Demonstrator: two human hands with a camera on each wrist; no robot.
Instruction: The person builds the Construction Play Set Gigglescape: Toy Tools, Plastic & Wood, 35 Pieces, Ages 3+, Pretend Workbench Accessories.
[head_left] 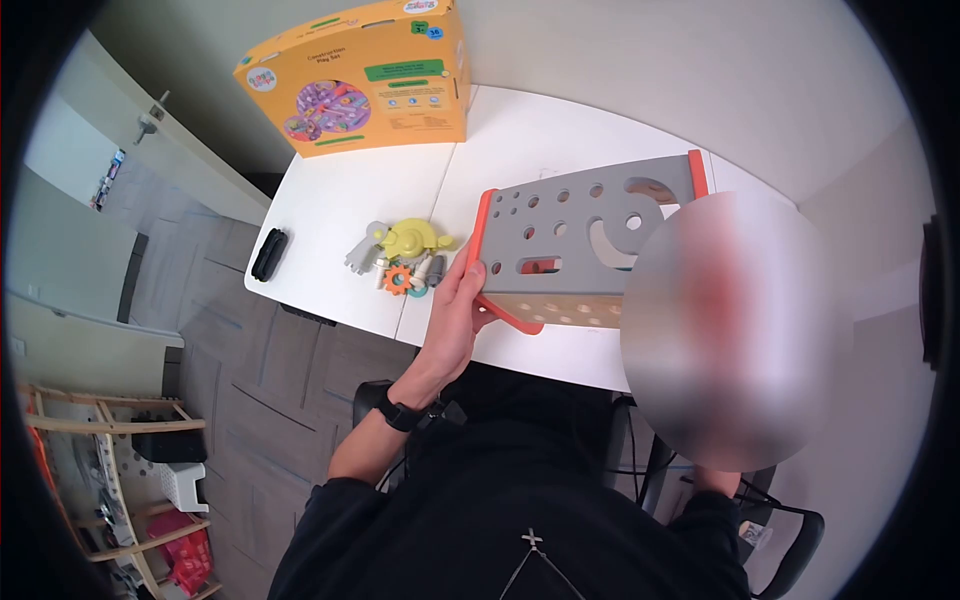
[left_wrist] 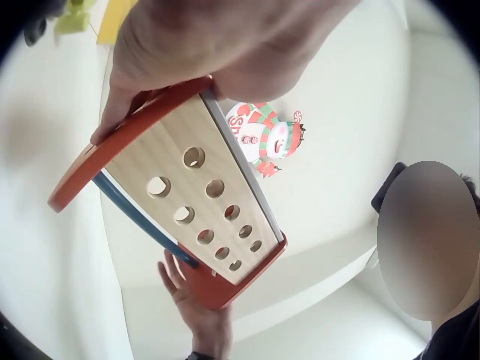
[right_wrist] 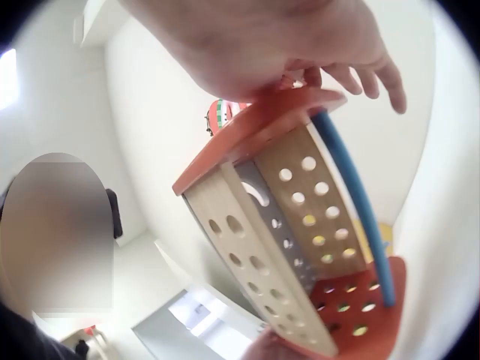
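Note:
A toy toolbox (head_left: 580, 212), with a grey panel, holed wooden sides and red ends, is held up tilted over the white table. My left hand (head_left: 455, 320) grips its left red end, thumb on the near side. A blue handle bar (left_wrist: 139, 217) runs between the ends in the left wrist view. My right hand (right_wrist: 300, 37) has its palm against the other red end, fingers extending past the edge. In the head view a blurred patch hides most of that hand and the toolbox's right end.
Left of the toolbox, a yellow-green toy piece (head_left: 410, 240), an orange gear (head_left: 397, 279) and several small grey and white parts lie heaped on the white table (head_left: 340, 200). Behind stands a yellow play set box (head_left: 400, 80). A black case (head_left: 269, 255) lies near the left edge.

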